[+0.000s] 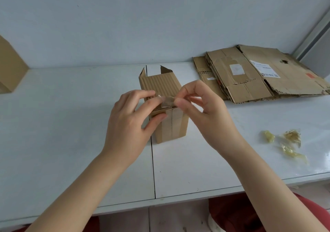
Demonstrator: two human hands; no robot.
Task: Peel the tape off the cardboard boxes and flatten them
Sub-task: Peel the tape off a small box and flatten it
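Observation:
A small brown cardboard box (161, 84) lies on its side in the middle of the white table (62, 124), its far flaps open. A strip of clear tape (167, 101) is lifted off the near edge of the box. My right hand (201, 110) pinches the right end of the strip between thumb and fingertips. My left hand (128, 122) rests on the box's left side, its thumb pressed on the near face and its fingertips at the strip's left end.
A stack of flattened cardboard boxes (259, 72) lies at the back right by the wall. Three crumpled wads of peeled tape (285, 142) sit on the table to the right. Another brown box (10, 67) stands at the far left edge.

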